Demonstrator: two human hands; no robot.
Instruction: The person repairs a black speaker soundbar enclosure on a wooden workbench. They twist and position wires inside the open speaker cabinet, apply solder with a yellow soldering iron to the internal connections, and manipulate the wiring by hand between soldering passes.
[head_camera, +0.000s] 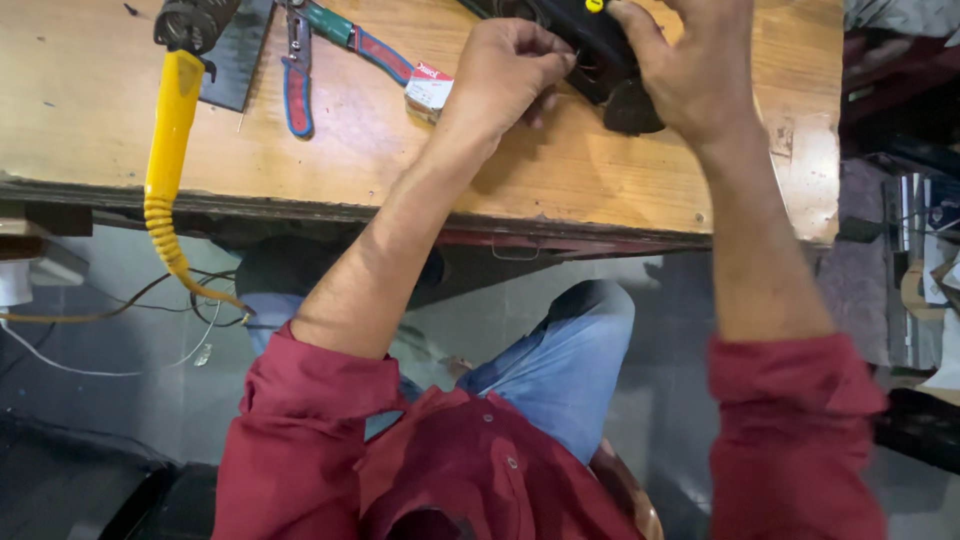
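From the head view, your left hand (510, 70) is pinched shut at about 12 o'clock, fingertips drawn together on thin wires at the near side of the black device (610, 60); what exactly sits between the fingertips is too small to tell. Your right hand (690, 70) wraps over the same device from 1 o'clock, grasping its dark, matte, rounded body. The device rests on the wooden surface (380, 150) and runs out of the top of the frame, with a small yellow button showing at its upper part.

The surface's near edge runs from 9 o'clock to 3 o'clock, worn and chipped, and its right corner ends just past your right wrist. Bare, glossy, scuffed wood lies between your left forearm and the near edge, and more at 10 o'clock.

At 11 o'clock lie pliers (298, 70) with red and blue grips, a green-handled tool (355, 38) just beside them, and a small red and white box (430, 88) close to your left hand. A yellow-handled tool (172, 110) hangs over the near edge at 10 o'clock, its ribbed cord trailing toward the floor. Your knees in blue jeans (560, 370) sit under the surface
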